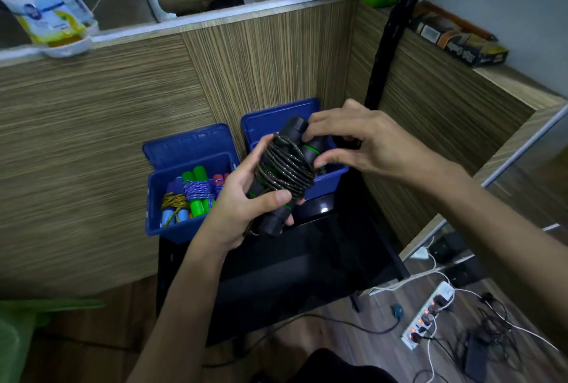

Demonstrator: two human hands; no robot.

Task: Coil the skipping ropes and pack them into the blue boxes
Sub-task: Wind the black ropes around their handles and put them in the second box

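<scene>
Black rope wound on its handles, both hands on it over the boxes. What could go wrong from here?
1. The left hand and right hand hold the black rope by grip alone; easing off may let the coils spring loose.
2. The left box already holds coloured ropes, so space there looks tight.
3. The right box is mostly hidden, so its free space is unknown.

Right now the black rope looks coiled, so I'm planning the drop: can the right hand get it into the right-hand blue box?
Probably yes: the right hand and rope hover over that box, whose lid stands open.
</scene>
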